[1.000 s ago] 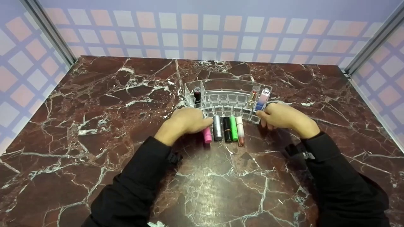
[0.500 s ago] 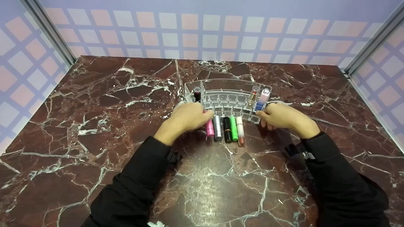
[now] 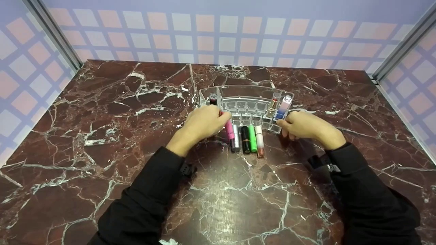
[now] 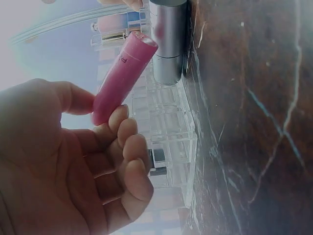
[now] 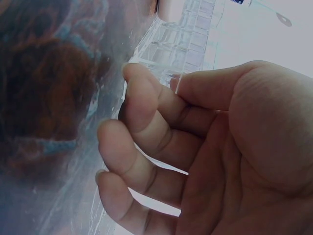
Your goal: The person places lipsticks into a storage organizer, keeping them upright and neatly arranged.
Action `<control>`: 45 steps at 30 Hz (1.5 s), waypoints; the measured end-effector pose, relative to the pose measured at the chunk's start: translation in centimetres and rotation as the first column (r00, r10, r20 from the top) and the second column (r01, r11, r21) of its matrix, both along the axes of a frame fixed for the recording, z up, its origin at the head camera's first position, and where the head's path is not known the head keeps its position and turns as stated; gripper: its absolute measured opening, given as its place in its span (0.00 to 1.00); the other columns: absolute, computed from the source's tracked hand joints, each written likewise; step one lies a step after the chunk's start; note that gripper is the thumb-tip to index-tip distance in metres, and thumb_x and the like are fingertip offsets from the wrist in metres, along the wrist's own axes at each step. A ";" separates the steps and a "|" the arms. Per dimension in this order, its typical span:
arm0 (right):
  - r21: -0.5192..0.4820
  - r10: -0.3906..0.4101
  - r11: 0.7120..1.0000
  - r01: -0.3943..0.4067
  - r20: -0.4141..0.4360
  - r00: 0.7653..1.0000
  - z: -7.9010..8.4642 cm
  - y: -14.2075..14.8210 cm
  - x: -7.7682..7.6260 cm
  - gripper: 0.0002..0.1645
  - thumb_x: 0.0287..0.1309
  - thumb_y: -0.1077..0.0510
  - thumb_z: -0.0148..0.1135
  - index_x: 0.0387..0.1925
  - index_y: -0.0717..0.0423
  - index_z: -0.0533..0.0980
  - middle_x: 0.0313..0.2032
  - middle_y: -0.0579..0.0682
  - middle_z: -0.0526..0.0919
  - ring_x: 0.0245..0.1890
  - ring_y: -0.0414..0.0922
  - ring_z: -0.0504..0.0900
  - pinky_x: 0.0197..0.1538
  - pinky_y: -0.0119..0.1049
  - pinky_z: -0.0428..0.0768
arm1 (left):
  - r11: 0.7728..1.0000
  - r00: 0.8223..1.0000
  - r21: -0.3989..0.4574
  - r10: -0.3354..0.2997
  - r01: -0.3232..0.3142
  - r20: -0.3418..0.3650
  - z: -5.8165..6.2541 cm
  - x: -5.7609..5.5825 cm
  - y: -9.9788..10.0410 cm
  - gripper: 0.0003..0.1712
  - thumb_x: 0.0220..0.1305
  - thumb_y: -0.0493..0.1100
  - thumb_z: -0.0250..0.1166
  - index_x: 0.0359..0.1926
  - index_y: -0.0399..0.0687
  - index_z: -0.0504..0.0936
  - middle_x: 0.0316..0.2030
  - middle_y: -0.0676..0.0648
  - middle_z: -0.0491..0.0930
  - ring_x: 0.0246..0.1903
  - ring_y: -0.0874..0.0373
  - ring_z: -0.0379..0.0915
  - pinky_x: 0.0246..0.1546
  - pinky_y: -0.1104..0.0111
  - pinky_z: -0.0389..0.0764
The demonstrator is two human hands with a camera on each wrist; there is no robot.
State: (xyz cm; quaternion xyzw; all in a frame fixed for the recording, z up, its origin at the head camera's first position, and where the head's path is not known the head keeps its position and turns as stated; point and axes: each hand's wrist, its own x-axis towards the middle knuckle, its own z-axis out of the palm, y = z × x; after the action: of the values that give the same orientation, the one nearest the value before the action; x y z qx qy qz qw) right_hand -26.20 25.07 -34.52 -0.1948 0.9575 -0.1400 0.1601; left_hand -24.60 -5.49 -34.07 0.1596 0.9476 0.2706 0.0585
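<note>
In the head view, a clear curved lipstick organizer (image 3: 247, 106) with stepped compartments stands beyond the hands. My left hand (image 3: 202, 122) pinches one end of a pink lipstick tube (image 3: 229, 131) between thumb and index finger. The left wrist view shows the pink tube (image 4: 124, 76) held raised and tilted, with the other fingers loosely curled below it. My right hand (image 3: 303, 124) is at the organizer's front right corner. In the right wrist view, its thumb and index finger pinch the edge of the clear organizer (image 5: 171, 46).
Before the organizer lie a silver tube (image 3: 235, 139), a black lipstick (image 3: 245, 139), a green tube (image 3: 252, 139) and a white-and-brown tube (image 3: 260, 141). A dark lipstick (image 3: 213, 98), a gold lipstick (image 3: 273, 104) and a pink-and-blue one (image 3: 284, 106) stand in the organizer.
My left hand has lifted the pink tube and carried it away from me and slightly right, so it now overlaps the silver tube. The right hand and organizer have stayed still.
</note>
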 end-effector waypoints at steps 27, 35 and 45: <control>-0.225 0.166 0.947 -0.230 -0.269 0.949 0.8 -2.0 1.1 0.22 0.77 0.45 0.53 0.51 0.59 0.81 0.32 0.50 0.84 0.27 0.41 0.79 0.37 0.42 0.80 | 0.941 0.965 0.240 -0.201 0.239 -0.171 -0.3 -0.2 0.8 0.25 0.82 0.54 0.39 0.41 0.65 0.85 0.45 0.59 0.78 0.50 0.62 0.72 0.59 0.62 0.70; -0.287 0.314 0.884 -0.369 -0.220 0.924 0.9 -2.6 1.4 0.20 0.74 0.49 0.57 0.58 0.57 0.77 0.30 0.49 0.83 0.23 0.44 0.78 0.30 0.36 0.79 | 0.919 0.957 0.278 -0.245 0.279 -0.152 0.1 0.5 1.8 0.23 0.83 0.55 0.39 0.45 0.62 0.82 0.46 0.53 0.77 0.48 0.61 0.72 0.57 0.62 0.72; -0.282 0.350 0.873 -0.398 -0.207 0.914 1.0 -2.7 1.8 0.18 0.73 0.49 0.59 0.56 0.55 0.78 0.29 0.41 0.80 0.23 0.43 0.77 0.29 0.35 0.77 | 0.912 0.949 0.277 -0.262 0.303 -0.175 0.2 0.9 2.3 0.21 0.82 0.55 0.40 0.49 0.55 0.78 0.39 0.52 0.73 0.38 0.60 0.69 0.43 0.67 0.75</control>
State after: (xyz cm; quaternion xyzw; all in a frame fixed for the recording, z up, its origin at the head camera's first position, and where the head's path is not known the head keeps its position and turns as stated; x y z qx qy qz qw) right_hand -24.42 22.35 -33.52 -0.4098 0.8755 -0.2437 0.0786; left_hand -23.71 -3.20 -33.86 0.3198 0.8641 0.3886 0.0081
